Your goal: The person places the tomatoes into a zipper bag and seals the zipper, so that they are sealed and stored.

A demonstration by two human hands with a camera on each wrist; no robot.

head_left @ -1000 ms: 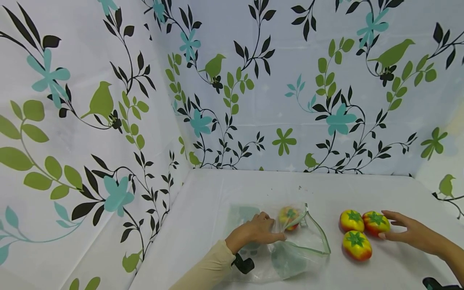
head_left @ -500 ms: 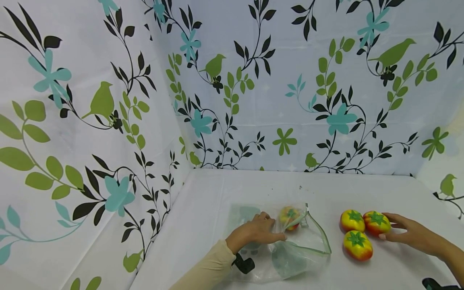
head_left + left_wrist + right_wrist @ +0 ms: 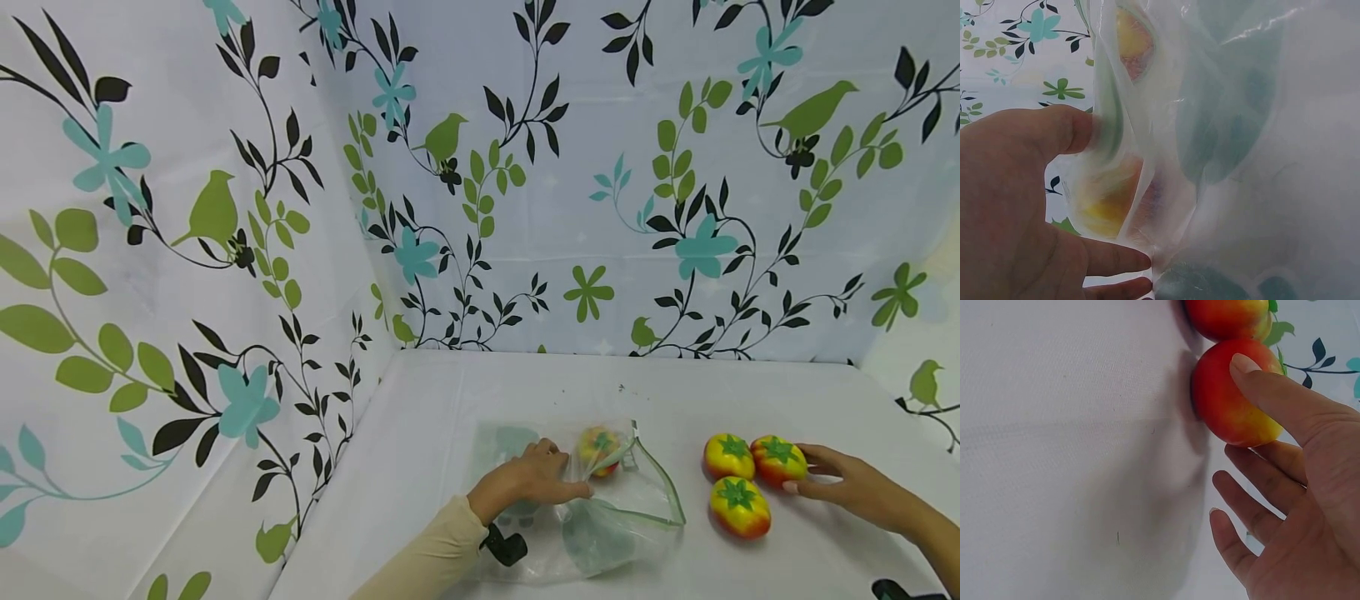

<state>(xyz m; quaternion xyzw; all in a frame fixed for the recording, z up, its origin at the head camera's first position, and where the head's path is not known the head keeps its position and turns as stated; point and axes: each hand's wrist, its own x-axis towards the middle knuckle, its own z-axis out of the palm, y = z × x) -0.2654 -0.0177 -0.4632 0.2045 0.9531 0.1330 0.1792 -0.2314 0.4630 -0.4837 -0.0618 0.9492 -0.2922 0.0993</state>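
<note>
My left hand (image 3: 528, 475) lies over a clear plastic zip bag (image 3: 540, 562), thumb and fingers spread. In the left wrist view its thumb presses the bag's greenish rim (image 3: 1110, 122), and its fingertips touch the plastic lower down. One red-and-yellow toy tomato (image 3: 598, 446) shows through the plastic beside that hand. Three more stand close together on the right: a back-left tomato (image 3: 727, 457), a front tomato (image 3: 740, 507) and a right tomato (image 3: 778, 460). My right hand (image 3: 847, 487) grips the right one between thumb and index finger; its other fingers are loose in the right wrist view.
All of it lies on a white-covered table (image 3: 480, 383). Behind and to the left hangs a curtain (image 3: 517, 217) printed with leaves, flowers and birds. The bag's mouth (image 3: 663, 479) faces the tomato group. A black wrist device (image 3: 504, 547) sits at my left wrist.
Both hands, the bag and the tomatoes hold nearly the same places. My right fingers have shifted very slightly about the right tomato.
</note>
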